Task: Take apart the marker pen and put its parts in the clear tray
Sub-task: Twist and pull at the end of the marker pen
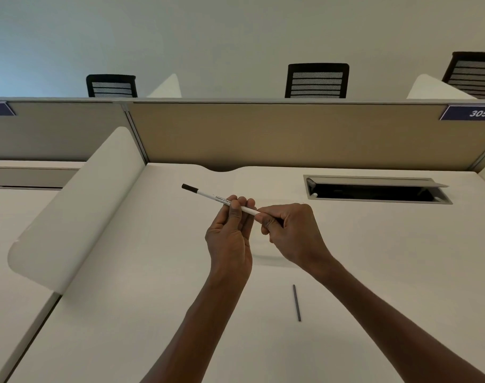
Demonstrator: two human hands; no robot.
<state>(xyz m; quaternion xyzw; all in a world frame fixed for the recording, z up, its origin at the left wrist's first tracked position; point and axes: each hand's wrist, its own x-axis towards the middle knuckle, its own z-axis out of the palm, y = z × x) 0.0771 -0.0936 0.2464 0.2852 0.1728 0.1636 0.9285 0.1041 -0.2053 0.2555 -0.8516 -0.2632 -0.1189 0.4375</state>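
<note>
A slim white marker pen (208, 195) with a black end piece at its far left tip is held above the desk, slanting down to the right. My left hand (230, 233) pinches its middle between thumb and fingers. My right hand (288, 230) is closed around its right end, which is hidden inside the fist. A thin dark grey rod (296, 302) lies loose on the white desk (125, 299) nearer to me. A clear tray (263, 252) shows only faintly on the desk under and between my hands; its outline is hard to make out.
A white curved divider (78, 205) stands at the left. A beige partition (291, 134) closes the back. An open cable hatch (374, 190) is set into the desk at the back right. Black chairs (317, 81) stand beyond the partition.
</note>
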